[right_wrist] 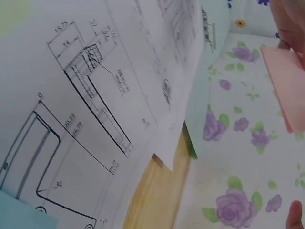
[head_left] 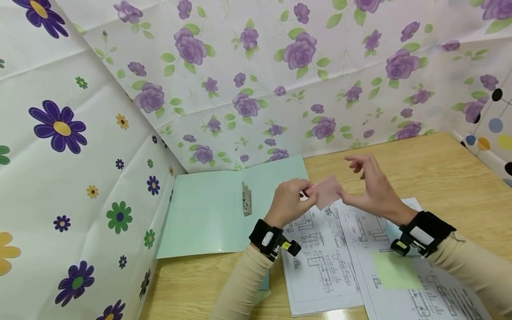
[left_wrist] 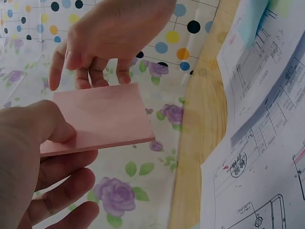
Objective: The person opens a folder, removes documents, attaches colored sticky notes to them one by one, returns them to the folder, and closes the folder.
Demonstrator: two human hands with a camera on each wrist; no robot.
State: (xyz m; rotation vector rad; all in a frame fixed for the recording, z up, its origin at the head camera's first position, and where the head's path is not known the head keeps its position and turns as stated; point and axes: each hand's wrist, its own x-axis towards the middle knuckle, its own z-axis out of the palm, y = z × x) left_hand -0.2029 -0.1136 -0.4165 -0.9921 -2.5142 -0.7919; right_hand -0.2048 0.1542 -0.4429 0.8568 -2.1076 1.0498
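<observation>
My left hand (head_left: 289, 200) pinches a pad of pink sticky notes (head_left: 327, 192) above the drawing sheets. In the left wrist view, the thumb lies on the top face of the pad (left_wrist: 107, 112) and the other fingers are beneath it. My right hand (head_left: 374, 191) is at the pad's right side, fingers and thumb spread apart. Its thumb tip comes close to the pad's edge in the head view; whether they touch I cannot tell. The right wrist view shows only part of the pad (right_wrist: 288, 90) and the right thumb (right_wrist: 295, 217), with a gap between them.
Printed technical drawings (head_left: 320, 284) lie on the wooden table (head_left: 192, 284), a light green sticky note (head_left: 396, 271) and a blue one (right_wrist: 24, 213) on the right-hand sheets. Left of them, a mint-green folder (head_left: 200, 213) lies spread flat with a metal clip (head_left: 246, 200). Flowered cloth (head_left: 248, 80) hangs behind.
</observation>
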